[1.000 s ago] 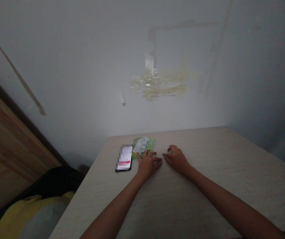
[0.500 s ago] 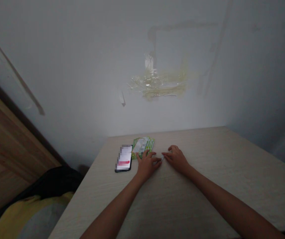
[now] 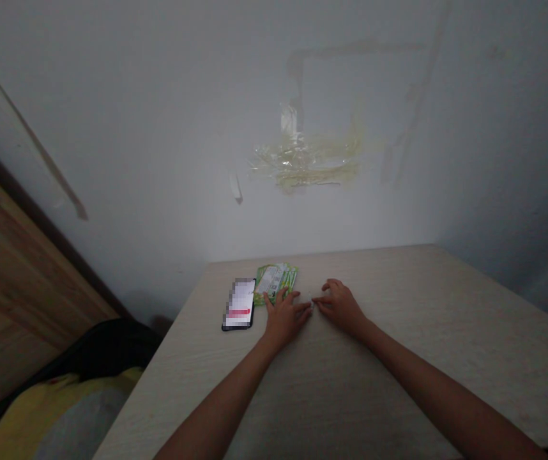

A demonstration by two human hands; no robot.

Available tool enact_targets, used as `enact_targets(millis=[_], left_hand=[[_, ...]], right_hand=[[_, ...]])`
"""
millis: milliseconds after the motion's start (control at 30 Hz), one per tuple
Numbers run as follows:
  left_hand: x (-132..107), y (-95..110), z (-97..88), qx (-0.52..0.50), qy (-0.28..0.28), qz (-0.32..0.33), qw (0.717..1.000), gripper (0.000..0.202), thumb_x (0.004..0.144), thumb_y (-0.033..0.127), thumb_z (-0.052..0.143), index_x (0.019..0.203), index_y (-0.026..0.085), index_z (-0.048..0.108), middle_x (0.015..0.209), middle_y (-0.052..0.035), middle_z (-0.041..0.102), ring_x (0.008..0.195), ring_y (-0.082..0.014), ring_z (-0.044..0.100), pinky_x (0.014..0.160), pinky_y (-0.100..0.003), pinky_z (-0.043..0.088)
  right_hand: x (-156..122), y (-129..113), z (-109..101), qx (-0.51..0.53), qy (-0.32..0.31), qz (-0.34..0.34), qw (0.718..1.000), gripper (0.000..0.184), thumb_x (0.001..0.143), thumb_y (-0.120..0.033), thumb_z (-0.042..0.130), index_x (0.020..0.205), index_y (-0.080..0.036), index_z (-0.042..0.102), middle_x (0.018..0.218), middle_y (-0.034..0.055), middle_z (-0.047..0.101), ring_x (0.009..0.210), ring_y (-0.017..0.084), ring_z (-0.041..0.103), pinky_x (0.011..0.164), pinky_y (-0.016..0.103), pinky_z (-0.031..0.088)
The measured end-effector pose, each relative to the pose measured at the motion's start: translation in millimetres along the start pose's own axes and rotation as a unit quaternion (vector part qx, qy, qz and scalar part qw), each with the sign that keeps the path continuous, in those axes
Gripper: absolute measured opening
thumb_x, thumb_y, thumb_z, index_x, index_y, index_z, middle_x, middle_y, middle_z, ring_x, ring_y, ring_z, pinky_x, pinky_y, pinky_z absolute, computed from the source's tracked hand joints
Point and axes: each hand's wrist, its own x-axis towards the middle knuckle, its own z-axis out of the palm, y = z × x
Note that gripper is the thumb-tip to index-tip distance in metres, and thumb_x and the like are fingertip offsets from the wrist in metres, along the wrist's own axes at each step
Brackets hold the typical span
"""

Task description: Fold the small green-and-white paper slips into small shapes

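Observation:
Both my hands lie on a pale wood-grain table (image 3: 398,358), fingertips almost meeting. My left hand (image 3: 284,314) rests flat with its fingers spread, open, its tips just short of a stack of green and white packets (image 3: 275,280). My right hand (image 3: 340,305) has its fingers curled and pressed together, pointing left. A tiny pale thing (image 3: 311,306) sits between the two hands' fingertips; I cannot make out what it is or which hand holds it.
A phone (image 3: 239,304) with a lit screen lies left of the packets. A white wall with old tape residue (image 3: 303,160) stands behind the table. Left of the table are dark and yellow cloth (image 3: 73,390) and a wooden panel (image 3: 6,287).
Nothing has really moved; the hands stay where they were, with only a slight shift of the fingertips and of the camera.

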Motion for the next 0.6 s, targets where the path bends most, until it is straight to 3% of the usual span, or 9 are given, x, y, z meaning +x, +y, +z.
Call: enact_targets(millis=[167,367,600], left_hand=[[0.8,-0.5,-2.0,0.003,-0.004,-0.008,1.000,0.024,0.088,0.049,0.054,0.108,0.048,0.067,0.135,0.0038,0.054,0.136,-0.0329,0.028,0.105,-0.074,-0.005],[0.5,-2.0,1.1,0.007,0.022,-0.012,1.000,0.024,0.085,0.053,0.057,0.106,0.048,0.067,0.136,0.0031,0.053,0.135,-0.0342,0.029,0.103,-0.075,-0.007],[-0.5,0.5,-3.9,0.005,0.005,-0.030,1.000,0.027,0.085,0.055,0.055,0.108,0.047,0.067,0.137,0.0019,0.052,0.136,-0.0337,0.028,0.105,-0.073,-0.007]], right_hand=[[-0.5,8.0,5.9,0.025,0.011,-0.001,1.000,0.017,0.085,-0.029,0.063,0.096,-0.031,0.076,0.104,0.0086,0.057,0.107,0.023,0.050,0.091,0.039,0.043],[-2.4,8.7,7.8,0.050,0.020,-0.046,0.998,0.019,0.081,-0.020,0.064,0.093,-0.027,0.076,0.109,0.0099,0.058,0.116,0.026,0.047,0.097,0.044,0.041],[-4.3,6.2,5.1,0.050,0.016,-0.079,0.995,0.021,0.080,-0.017,0.064,0.094,-0.026,0.075,0.112,0.0102,0.059,0.122,0.027,0.046,0.101,0.048,0.039]])
